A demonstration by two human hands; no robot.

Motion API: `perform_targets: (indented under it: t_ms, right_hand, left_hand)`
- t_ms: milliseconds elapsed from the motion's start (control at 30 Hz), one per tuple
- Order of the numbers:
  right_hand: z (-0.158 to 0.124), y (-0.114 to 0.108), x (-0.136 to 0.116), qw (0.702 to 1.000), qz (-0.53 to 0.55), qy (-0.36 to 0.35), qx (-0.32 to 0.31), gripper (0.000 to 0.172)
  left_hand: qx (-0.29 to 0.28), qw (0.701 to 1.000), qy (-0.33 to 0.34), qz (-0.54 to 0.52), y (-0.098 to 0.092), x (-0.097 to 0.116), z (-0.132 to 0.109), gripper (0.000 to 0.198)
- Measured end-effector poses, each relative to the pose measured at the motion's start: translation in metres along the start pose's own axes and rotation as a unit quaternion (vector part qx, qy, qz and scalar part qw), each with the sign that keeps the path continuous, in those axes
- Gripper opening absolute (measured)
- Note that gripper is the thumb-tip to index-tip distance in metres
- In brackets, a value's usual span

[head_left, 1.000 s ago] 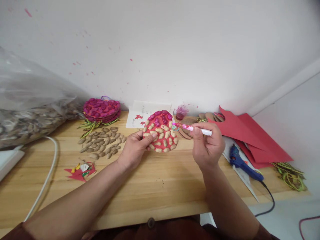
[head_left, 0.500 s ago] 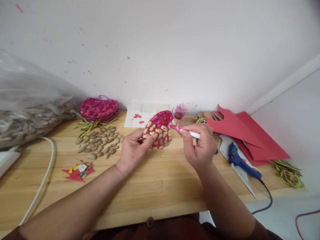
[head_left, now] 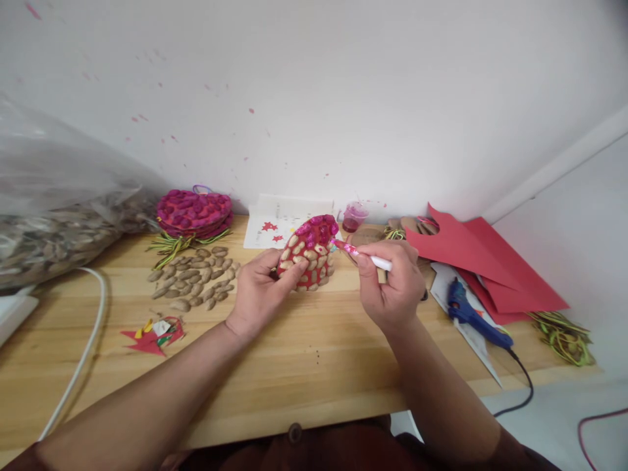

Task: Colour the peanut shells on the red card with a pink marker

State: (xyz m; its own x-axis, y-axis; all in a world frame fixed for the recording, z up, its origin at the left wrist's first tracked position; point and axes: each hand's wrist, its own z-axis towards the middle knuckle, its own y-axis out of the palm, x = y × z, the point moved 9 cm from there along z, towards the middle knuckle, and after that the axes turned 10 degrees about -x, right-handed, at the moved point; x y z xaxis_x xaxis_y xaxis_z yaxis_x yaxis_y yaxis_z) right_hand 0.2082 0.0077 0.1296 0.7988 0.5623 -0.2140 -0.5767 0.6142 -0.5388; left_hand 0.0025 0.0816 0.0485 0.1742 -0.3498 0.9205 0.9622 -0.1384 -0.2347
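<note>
Tilted up in my left hand (head_left: 262,288) is a red disc covered with peanuts (head_left: 309,258); its upper right part is painted glossy magenta, while the lower peanuts are bare tan. My thumb lies across its face, and the other fingers are hidden behind. My right hand (head_left: 392,284) pinches a white-handled paintbrush (head_left: 360,254) smeared with pink and red. The brush tip is at the disc's right edge, by the painted peanuts. Behind them stands a small clear cup of magenta paint (head_left: 354,217).
Loose peanuts (head_left: 196,278) and red paper scraps (head_left: 154,335) lie to the left, near a stack of magenta discs (head_left: 193,212) and a bag of peanuts (head_left: 59,242). Rightward are red paper (head_left: 490,268), a blue glue gun (head_left: 475,317) and green cords (head_left: 564,337).
The brush tip has shifted slightly up and left along the disc's right edge. The disc has turned a little in my left hand's grip; both hands keep their holds.
</note>
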Motion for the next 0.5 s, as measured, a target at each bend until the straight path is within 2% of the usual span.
perform_targets:
  t_ms: [133, 300, 500]
  right_hand:
    - [0.0012, 0.0039, -0.0030, 1.000, -0.001, -0.006, -0.023, 0.011]
    - [0.0008, -0.0003, -0.0004, 1.000, 0.008, -0.003, 0.001, 0.012]
    - [0.0004, 0.0058, -0.0019, 1.000, 0.001, -0.008, -0.026, 0.011]
  left_hand:
    - [0.006, 1.000, -0.003, 0.006, -0.0019, -0.0001, 0.0006, 0.031]
    - [-0.008, 1.000, 0.022, 0.017, 0.0011, 0.0068, 0.0018, 0.030]
    - [0.002, 0.999, 0.024, 0.024, -0.0014, 0.0076, 0.0015, 0.031]
